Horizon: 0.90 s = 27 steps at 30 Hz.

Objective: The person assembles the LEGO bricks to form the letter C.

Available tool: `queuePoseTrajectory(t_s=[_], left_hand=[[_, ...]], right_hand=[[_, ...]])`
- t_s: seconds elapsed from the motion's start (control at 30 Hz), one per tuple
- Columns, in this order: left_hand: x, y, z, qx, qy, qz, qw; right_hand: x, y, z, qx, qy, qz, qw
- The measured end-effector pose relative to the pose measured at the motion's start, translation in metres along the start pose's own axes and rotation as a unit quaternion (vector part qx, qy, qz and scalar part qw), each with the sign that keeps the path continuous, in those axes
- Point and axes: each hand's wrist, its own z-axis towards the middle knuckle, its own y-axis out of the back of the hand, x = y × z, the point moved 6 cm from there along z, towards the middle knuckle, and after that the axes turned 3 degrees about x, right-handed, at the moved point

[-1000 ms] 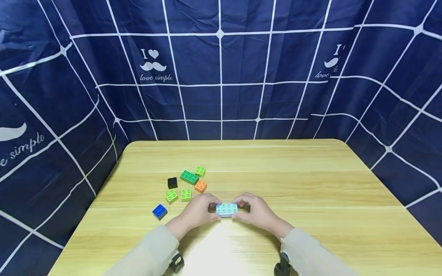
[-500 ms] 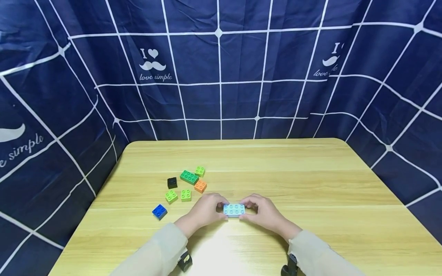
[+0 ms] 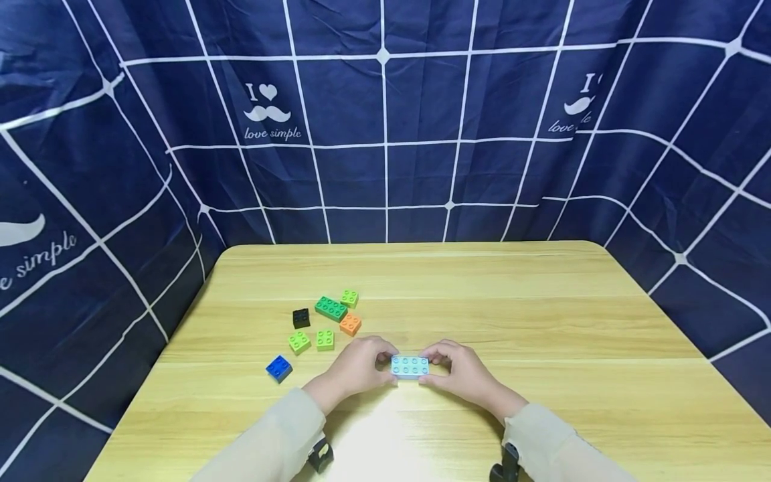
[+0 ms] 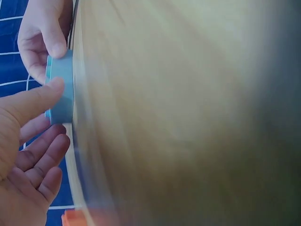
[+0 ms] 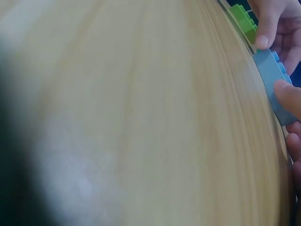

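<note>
A light blue toy brick (image 3: 409, 367) with two rows of studs lies between both hands near the middle front of the table. My left hand (image 3: 360, 368) pinches its left end between thumb and fingers, and my right hand (image 3: 460, 371) pinches its right end the same way. Seen from the left wrist, the blue brick (image 4: 63, 101) has a thumb pressed on its plain side, with the other hand at its far end. The right wrist view shows the blue brick (image 5: 273, 84) at the right edge, studs facing away from the thumbs.
Left of the hands lie several loose bricks: a blue one (image 3: 279, 369), a black one (image 3: 301, 318), a dark green one (image 3: 331, 308), an orange one (image 3: 351, 325) and lime green ones (image 3: 325, 340). A dark blue curtain (image 3: 421, 167) surrounds the wooden table (image 3: 512, 288).
Both hands have shifted a little to the right together with the light blue brick, mostly in the first half second. The loose bricks stay where they were.
</note>
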Motion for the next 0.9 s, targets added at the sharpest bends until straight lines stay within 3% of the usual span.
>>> queuePoseTrajectory(t_s=[0.2, 0.5, 0.77, 0.9], left_hand=[[0.009, 0.022, -0.015, -0.018, 0.011, -0.028, 0.9994], [0.032, 0.055, -0.047, -0.080, 0.008, -0.072, 0.9942], [0.053, 0.074, -0.079, -0.110, 0.001, -0.030, 0.9935], [0.064, 0.083, -0.094, -0.122, 0.013, -0.014, 0.9924]], right_hand=[[0.001, 0.002, -0.001, 0.000, -0.005, -0.001, 1.0000], [0.002, 0.003, -0.002, 0.003, -0.010, 0.003, 0.9999], [0.004, 0.003, -0.003, 0.006, -0.016, 0.003, 0.9999], [0.006, 0.003, -0.004, 0.006, -0.014, 0.002, 0.9999]])
